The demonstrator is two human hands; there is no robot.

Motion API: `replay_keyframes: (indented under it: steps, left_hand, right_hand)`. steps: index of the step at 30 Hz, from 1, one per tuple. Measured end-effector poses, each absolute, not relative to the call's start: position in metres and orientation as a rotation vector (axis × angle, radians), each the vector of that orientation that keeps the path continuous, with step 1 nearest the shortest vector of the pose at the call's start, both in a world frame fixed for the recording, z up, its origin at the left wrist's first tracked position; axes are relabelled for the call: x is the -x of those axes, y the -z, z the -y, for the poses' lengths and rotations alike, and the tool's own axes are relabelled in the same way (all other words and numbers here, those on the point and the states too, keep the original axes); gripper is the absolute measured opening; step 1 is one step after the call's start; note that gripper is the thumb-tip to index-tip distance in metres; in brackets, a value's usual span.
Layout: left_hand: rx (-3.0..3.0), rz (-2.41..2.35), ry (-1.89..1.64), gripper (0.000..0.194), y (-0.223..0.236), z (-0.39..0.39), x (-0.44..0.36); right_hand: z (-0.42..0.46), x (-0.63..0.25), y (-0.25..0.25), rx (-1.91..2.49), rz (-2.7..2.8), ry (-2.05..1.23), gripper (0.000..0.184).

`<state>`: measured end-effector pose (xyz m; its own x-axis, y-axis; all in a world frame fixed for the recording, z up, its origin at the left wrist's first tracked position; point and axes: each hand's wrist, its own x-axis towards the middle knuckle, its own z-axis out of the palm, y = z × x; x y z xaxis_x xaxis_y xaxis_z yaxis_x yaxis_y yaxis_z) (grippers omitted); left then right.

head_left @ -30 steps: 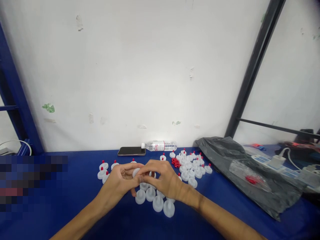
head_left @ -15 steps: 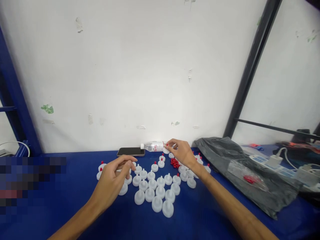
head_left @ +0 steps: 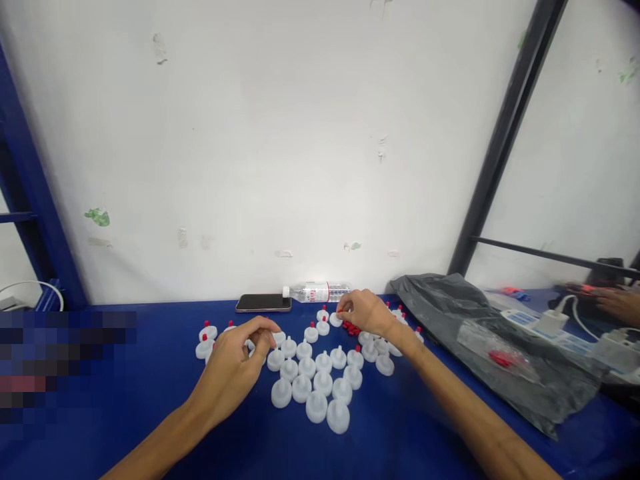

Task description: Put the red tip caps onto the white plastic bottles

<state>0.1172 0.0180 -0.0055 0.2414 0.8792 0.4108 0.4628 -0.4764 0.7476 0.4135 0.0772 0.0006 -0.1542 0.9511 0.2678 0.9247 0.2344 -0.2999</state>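
Note:
My right hand [head_left: 367,312] is at the back of the group, thumb and fingertips pinched on the small red tip of a white round nozzle cap [head_left: 335,320]. Just under its fingers lies a pile of small red tips [head_left: 353,329]. My left hand [head_left: 243,352] hovers over the left part of the white caps, fingers bent, with a gap between thumb and index finger and nothing visible in it. Several white caps without red tips [head_left: 323,383] stand in front, spouts up. Red-tipped caps [head_left: 207,331] stand at the left, and more are partly hidden behind my right arm.
A phone [head_left: 263,303] and a clear plastic bottle [head_left: 315,292] lie along the wall. On the right are a dark grey plastic bag [head_left: 440,313], a clear pouch with red pieces [head_left: 495,350] and a power strip [head_left: 525,323]. Another person's hand [head_left: 620,305] shows at the far right.
My right hand has come down and nearer with the red-tipped cap, from beside the bottle to the table by the red pile. My left hand has shifted slightly right, its fingers a little more apart.

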Motion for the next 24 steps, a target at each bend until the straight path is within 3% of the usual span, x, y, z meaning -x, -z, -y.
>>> replay_keyframes:
  steps: [7, 14, 24]
  left_hand:
    - [-2.169, -1.262, -1.111, 0.025, 0.010, -0.021, -0.116]
    - [-2.456, -1.320, -0.947, 0.026, 0.007, -0.017, -0.118]
    - [-2.732, -1.294, -0.429, 0.028, -0.002, 0.000, -0.124]
  right_hand:
    - [-0.075, -0.413, -0.005, 1.703, 2.187, -0.150, 0.021]
    - [-0.071, -0.421, -0.010, 1.808, 2.224, -0.070, 0.003]
    - [-0.072, -0.416, 0.000, 1.791, 2.244, -0.079, 0.014]
